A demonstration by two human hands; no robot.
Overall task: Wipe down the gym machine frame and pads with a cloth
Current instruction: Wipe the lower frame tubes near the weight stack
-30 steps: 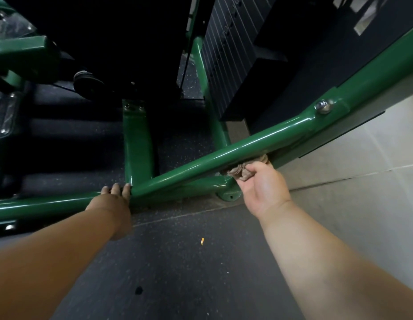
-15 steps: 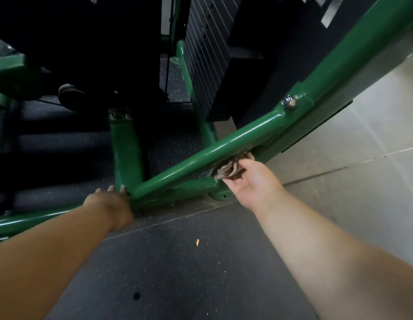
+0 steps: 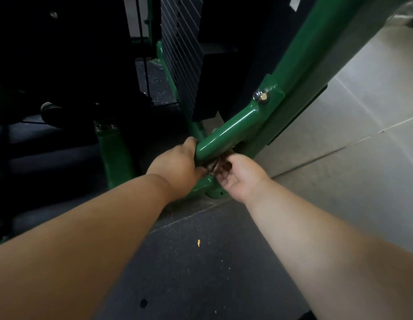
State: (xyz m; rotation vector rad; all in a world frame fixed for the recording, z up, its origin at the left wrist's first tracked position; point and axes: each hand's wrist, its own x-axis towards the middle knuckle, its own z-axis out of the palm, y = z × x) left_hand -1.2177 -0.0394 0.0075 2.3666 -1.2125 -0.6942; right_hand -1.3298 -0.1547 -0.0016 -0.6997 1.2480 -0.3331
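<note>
Far left, the dark part of the machine sits in shadow; a short green post [image 3: 114, 155] stands on the dark speckled floor [image 3: 189, 273]. The left hand [image 3: 178, 165] reaches in from the lower left, its fingers curled round the lower end of the slanted green tube [image 3: 226, 139]. Directly under that tube end, between the two hands, sits a bunched brown cloth [image 3: 216, 163], mostly hidden. The right hand [image 3: 240, 179] is palm up, its fingers bent up under the tube against the cloth; whether they pinch the cloth or only press it cannot be told. Higher on the tube, a bolt [image 3: 261, 96] fixes a joint. Behind, a black weight stack [image 3: 180, 54]. Right, pale floor tiles [image 3: 351, 135].
</note>
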